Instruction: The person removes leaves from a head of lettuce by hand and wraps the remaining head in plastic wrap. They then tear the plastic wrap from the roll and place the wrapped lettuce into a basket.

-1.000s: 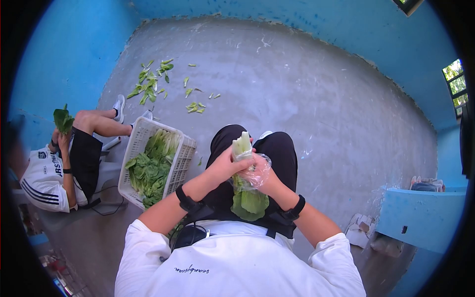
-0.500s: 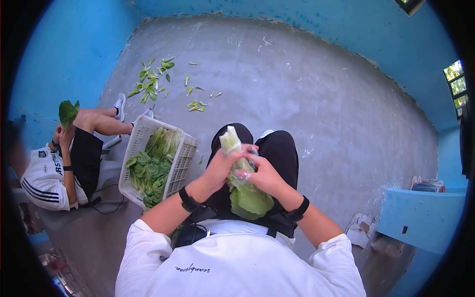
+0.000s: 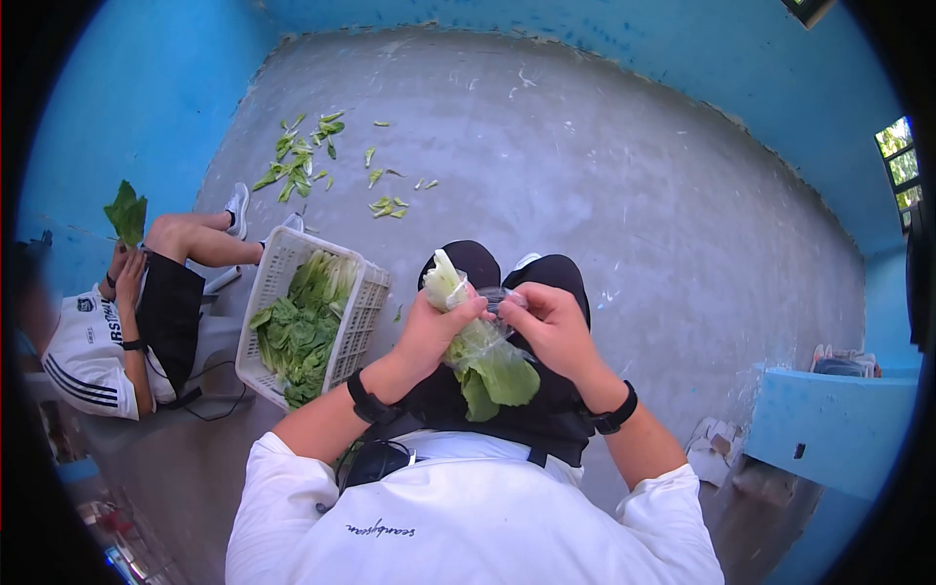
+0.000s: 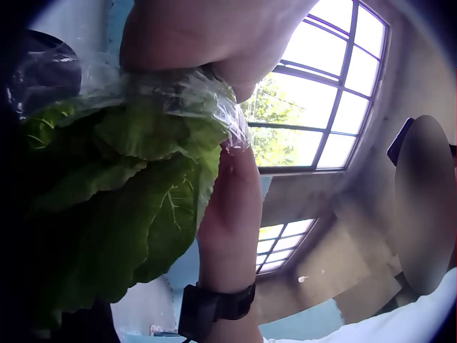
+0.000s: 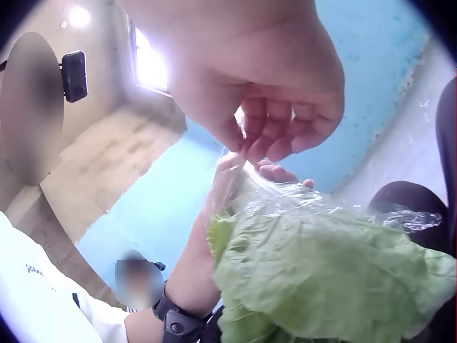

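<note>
Over the lap, a leafy green vegetable (image 3: 492, 380) stands tilted, its pale stem end up and to the left. My left hand (image 3: 429, 333) grips it around the stem part. Clear plastic film (image 3: 475, 336) wraps its middle. My right hand (image 3: 558, 331), just to the right, pinches a stretch of the film between thumb and fingers. In the right wrist view the right fingers (image 5: 275, 132) are curled at the film's edge above the leaves (image 5: 321, 271). The left wrist view shows film (image 4: 178, 93) around the upper leaves.
A white plastic crate (image 3: 349, 327) of leafy greens (image 3: 297, 336) stands at the left. Beyond it a seated person (image 3: 93, 341) holds a green leafy vegetable (image 3: 127, 213). Loose leaves (image 3: 292, 171) lie on the floor ahead. A blue ledge (image 3: 829, 409) is at the right.
My right hand has let go of the vegetable's middle and moved right, drawing film outward. My left hand and the stem end have shifted slightly left. The seated person's vegetable has moved.
</note>
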The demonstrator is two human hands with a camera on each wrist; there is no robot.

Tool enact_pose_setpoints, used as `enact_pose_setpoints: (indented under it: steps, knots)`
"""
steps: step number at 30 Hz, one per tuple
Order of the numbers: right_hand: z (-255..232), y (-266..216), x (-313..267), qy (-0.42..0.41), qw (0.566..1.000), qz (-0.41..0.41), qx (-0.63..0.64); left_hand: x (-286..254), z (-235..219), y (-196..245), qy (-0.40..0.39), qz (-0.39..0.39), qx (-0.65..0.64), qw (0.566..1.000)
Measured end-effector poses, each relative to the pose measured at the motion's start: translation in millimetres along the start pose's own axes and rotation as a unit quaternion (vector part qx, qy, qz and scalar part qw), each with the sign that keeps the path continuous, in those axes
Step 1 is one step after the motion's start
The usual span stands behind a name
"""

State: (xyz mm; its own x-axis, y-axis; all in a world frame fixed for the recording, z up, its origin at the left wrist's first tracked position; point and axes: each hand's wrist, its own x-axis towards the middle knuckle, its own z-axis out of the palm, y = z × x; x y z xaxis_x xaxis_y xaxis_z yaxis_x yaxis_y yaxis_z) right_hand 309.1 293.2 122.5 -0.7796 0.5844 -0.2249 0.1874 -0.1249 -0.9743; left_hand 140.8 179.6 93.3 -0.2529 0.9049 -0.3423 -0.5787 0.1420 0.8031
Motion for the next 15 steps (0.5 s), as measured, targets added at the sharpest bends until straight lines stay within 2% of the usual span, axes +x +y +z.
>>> enact_pose_setpoints:
  steps: [3, 6, 12, 15]
  knots:
    - [-8, -1, 1, -0.032, 0.997, 0.024, 0.06, -4, 3, 4, -0.079, -0.027, -0.069, 0.994]
    - [-4, 20, 7, -0.045, 0.996, 0.022, 0.074, -10, 9, 10, -0.101, -0.026, -0.098, 0.99]
    - [8, 22, 8, -0.021, 0.991, 0.096, 0.094, -9, 19, 12, -0.074, -0.051, -0.135, 0.987]
    - [13, 19, 8, 0.023, 0.988, 0.087, 0.127, -6, 23, 7, -0.068, -0.001, -0.109, 0.992]
